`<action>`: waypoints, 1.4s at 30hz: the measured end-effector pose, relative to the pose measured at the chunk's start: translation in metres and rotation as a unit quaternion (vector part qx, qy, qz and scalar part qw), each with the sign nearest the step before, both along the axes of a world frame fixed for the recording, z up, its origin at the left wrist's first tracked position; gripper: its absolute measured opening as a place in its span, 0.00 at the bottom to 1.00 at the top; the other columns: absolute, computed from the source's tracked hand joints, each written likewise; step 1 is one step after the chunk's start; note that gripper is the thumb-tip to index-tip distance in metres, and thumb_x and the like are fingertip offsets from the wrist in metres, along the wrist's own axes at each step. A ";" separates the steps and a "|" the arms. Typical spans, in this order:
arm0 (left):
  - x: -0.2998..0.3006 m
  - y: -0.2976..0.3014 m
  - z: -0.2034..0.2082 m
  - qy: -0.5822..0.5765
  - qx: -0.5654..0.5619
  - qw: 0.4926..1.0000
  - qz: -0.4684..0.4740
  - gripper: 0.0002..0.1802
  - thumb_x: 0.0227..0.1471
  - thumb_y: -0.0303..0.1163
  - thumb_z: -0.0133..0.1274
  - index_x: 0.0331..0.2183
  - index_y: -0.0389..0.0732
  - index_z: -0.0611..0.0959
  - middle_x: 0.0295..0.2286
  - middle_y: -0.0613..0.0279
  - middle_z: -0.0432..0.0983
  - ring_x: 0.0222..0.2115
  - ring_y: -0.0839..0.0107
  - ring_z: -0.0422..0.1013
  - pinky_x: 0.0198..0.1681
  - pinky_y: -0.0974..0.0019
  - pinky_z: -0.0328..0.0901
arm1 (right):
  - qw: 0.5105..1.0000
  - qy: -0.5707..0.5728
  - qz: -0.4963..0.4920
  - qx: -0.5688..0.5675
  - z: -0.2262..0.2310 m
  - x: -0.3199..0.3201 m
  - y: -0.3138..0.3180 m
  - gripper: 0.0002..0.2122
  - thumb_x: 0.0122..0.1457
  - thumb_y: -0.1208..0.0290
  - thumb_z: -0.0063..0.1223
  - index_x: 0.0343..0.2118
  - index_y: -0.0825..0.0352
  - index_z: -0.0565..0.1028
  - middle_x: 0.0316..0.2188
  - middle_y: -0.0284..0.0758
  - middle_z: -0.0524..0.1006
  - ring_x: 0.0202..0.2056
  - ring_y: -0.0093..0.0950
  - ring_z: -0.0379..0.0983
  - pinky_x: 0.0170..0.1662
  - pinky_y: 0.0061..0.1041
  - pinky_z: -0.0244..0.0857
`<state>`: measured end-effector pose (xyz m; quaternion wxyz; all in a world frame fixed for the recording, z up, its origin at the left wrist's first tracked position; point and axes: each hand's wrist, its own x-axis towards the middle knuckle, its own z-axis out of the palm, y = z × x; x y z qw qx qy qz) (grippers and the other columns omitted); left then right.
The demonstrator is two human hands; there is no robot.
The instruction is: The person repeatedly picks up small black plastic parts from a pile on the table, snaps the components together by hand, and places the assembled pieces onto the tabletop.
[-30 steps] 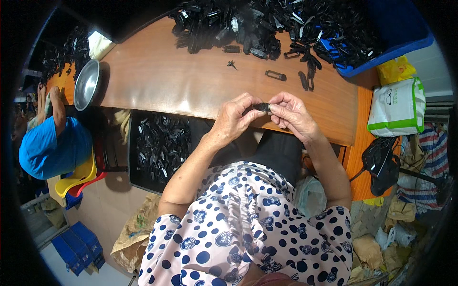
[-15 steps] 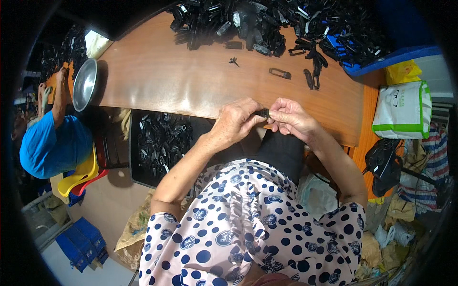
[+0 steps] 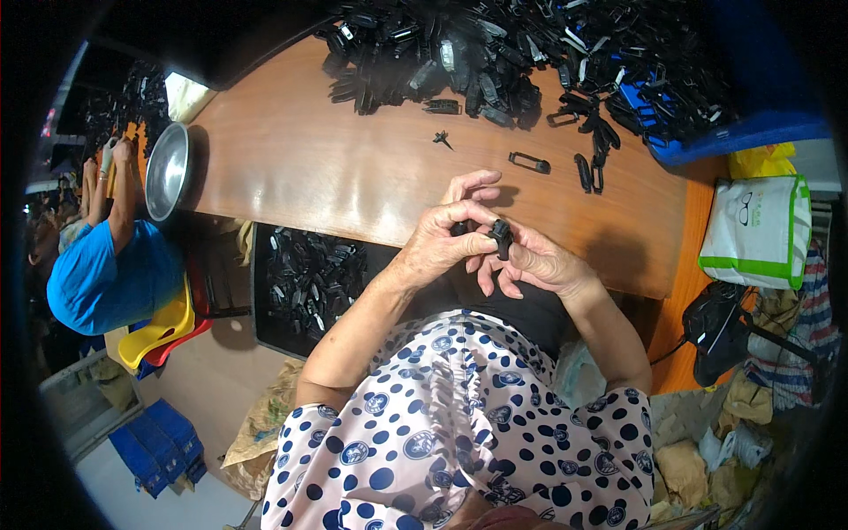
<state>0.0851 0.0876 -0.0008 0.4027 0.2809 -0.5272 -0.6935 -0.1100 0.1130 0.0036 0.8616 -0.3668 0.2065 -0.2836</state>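
Both hands meet above the table's near edge, around a small black plastic part [image 3: 501, 239] whose exact kind I cannot make out. My left hand [image 3: 439, 237] grips it between thumb and forefinger, with other fingers lifted away. A second dark bit [image 3: 458, 228] shows inside the left fingers; whether it belongs to the same part is hidden. My right hand [image 3: 545, 262] pinches the part from the other side, its lower fingers curled below. Beyond the hands lie a black oblong frame [image 3: 530, 162] and a tiny dark piece [image 3: 442, 140] on the brown table [image 3: 336, 150].
A large heap of black parts [image 3: 495, 53] covers the far side, partly over a blue tray [image 3: 751, 132]. A metal bowl [image 3: 168, 172] stands at the left edge. Below the table sits a black bin [image 3: 314, 278] of similar parts. A person in blue [image 3: 115, 274] works at left.
The hands have turned the black part more upright, and my left fingers have lifted and spread. The whole view has shifted slightly.
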 end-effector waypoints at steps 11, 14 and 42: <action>0.018 0.005 0.008 -0.075 -0.082 0.991 0.073 0.20 0.41 0.39 0.64 0.38 0.42 0.82 0.53 0.53 0.59 0.53 0.60 0.60 0.55 0.56 0.57 | 0.971 0.183 -0.083 -0.132 -0.013 0.022 -0.017 0.18 0.60 0.61 0.51 0.49 0.66 0.70 0.34 0.26 0.72 0.33 0.17 0.68 0.37 0.14 0.62; 0.035 0.010 0.012 -0.150 -0.183 0.967 0.099 0.19 0.42 0.30 0.62 0.40 0.41 0.81 0.53 0.52 0.60 0.51 0.57 0.63 0.51 0.58 0.62 | 0.974 0.147 -0.082 -0.151 -0.005 0.027 -0.029 0.17 0.58 0.64 0.54 0.46 0.66 0.70 0.39 0.29 0.71 0.37 0.18 0.68 0.41 0.17 0.63; 0.128 -0.004 0.039 -0.481 -0.212 0.787 0.323 0.16 0.48 0.21 0.52 0.42 0.40 0.76 0.37 0.54 0.73 0.35 0.59 0.72 0.39 0.62 0.67 | 0.644 0.402 -0.315 -0.570 -0.003 0.115 -0.042 0.09 0.51 0.76 0.52 0.37 0.66 0.74 0.39 0.34 0.72 0.39 0.34 0.70 0.41 0.33 0.67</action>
